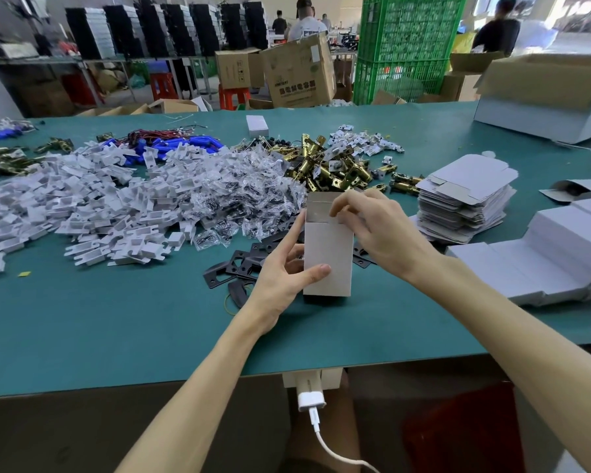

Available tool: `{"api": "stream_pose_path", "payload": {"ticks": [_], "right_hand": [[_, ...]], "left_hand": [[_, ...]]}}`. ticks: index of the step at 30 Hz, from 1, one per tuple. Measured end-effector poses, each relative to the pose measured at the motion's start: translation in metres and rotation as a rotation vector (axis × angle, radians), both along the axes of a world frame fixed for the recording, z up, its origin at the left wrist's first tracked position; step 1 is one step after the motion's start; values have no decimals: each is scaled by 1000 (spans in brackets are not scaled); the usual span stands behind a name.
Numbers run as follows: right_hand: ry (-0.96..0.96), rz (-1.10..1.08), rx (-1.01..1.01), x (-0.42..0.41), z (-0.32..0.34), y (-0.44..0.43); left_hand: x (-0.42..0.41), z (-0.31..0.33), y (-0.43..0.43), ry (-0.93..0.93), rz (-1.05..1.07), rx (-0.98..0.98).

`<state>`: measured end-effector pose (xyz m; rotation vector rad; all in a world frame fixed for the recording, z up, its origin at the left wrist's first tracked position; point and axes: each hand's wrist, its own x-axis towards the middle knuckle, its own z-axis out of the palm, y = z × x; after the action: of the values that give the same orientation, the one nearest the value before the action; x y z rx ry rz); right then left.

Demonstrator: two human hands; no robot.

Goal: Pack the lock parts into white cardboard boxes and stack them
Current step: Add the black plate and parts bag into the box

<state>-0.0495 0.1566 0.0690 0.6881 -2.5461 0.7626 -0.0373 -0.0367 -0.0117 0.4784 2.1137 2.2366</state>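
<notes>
A small white cardboard box [328, 254] stands upright on the green table [116, 322], its top flap raised. My left hand [280, 278] grips its lower left side, thumb across the front. My right hand [379, 230] pinches the box's top edge at the opening. Black metal plates [239, 268] lie just left of the box. Behind it are piles of bagged screws [239, 186], brass latch bolts [325, 165] and white card inserts [93, 199]. What is inside the box is hidden.
A stack of flat box blanks [464, 199] sits right of my hands, and closed white boxes [539, 261] lie in rows at the far right. Blue batteries [181, 146] lie at the back. Cartons, green crates and people stand beyond the table.
</notes>
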Motion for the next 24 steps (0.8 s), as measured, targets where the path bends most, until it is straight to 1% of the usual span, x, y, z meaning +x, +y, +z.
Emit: {"api": "stream_pose_path", "payload": {"ticks": [4, 8, 11, 15, 17, 20, 22, 24], "right_hand": [[2, -30, 87, -5, 9, -9], [-118, -26, 277, -16, 15, -13], [-200, 1, 289, -16, 21, -15], [-331, 63, 227, -13, 30, -10], [-359, 65, 178, -11, 31, -5], [-301, 75, 23, -5, 24, -3], [-220, 74, -114, 0, 14, -1], [-131, 46, -195, 5, 1, 0]], "left_hand": [[0, 0, 0, -10, -6, 15], [0, 0, 0, -13, -8, 18], [0, 0, -1, -16, -13, 24], [0, 0, 0, -18, -10, 25], [1, 0, 0, -10, -11, 23], [0, 1, 1, -2, -9, 26], [1, 1, 1, 5, -5, 26], [1, 1, 1, 11, -7, 27]]}}
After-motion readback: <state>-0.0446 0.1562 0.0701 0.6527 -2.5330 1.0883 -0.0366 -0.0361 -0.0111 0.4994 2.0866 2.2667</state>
